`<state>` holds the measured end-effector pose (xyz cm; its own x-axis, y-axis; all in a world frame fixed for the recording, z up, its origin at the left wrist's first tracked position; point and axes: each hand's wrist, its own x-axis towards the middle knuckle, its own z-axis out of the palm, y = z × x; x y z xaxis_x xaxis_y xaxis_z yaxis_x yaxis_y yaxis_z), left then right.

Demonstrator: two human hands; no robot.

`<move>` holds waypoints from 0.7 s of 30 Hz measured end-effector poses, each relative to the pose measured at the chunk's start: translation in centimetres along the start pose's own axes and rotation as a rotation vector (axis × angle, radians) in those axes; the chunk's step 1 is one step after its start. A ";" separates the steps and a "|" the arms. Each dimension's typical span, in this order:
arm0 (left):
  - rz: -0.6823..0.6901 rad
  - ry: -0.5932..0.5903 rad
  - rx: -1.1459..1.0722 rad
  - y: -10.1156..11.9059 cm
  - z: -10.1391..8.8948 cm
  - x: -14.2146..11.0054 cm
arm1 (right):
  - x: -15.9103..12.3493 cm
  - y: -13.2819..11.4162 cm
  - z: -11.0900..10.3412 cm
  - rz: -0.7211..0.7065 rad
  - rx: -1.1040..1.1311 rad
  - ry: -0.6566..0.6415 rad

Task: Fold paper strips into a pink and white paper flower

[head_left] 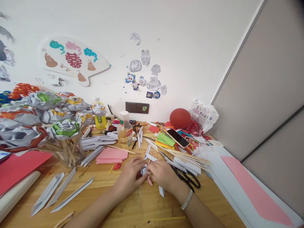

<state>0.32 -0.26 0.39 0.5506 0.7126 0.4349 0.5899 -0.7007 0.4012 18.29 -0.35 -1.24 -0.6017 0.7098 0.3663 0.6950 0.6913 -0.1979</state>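
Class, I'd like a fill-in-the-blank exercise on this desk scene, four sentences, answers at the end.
1. The person's left grip and right grip meet at a small folded bluish-white piece made of ____.
2. A slim silvery bracelet circles the person's ____ wrist.
3. The clear, round jar with a red-and-white label has a ____ lid.
4. The large round balloon by the wall is ____.

Missing words: paper; right; white; red.

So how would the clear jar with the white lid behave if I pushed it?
The jar stands upright, taller than wide, so it might tip. Its sides look smooth, so it could be a bit slippery.
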 end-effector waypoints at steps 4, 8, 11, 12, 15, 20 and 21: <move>-0.014 -0.017 0.006 0.1 -0.1 0.0 | 0.0 -0.1 -1.1 0.016 0.034 0.020; -0.015 -0.023 0.012 0.1 -0.1 -0.1 | -0.1 -0.1 -1.1 0.023 0.032 0.029; -0.019 -0.019 0.011 0.0 0.0 -0.2 | -0.1 -0.1 -0.6 -0.005 -0.004 0.022; -0.022 -0.019 0.012 -0.1 0.0 -0.2 | -0.1 -0.2 -0.4 -0.025 -0.019 0.012; -0.030 -0.017 0.015 -0.1 0.1 -0.2 | 0.0 -0.5 -0.6 -0.096 -0.058 -0.026; -0.023 -0.011 0.016 -0.1 0.0 -0.1 | -0.2 -0.6 -1.7 0.015 0.072 0.022; -0.019 -0.010 0.014 -0.1 0.0 -0.1 | -0.2 -0.5 -1.7 0.046 0.099 0.030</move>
<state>0.23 -0.30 0.30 0.5451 0.7261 0.4190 0.6088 -0.6865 0.3976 18.76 -1.07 0.37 -0.5571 0.7377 0.3814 0.6785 0.6691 -0.3032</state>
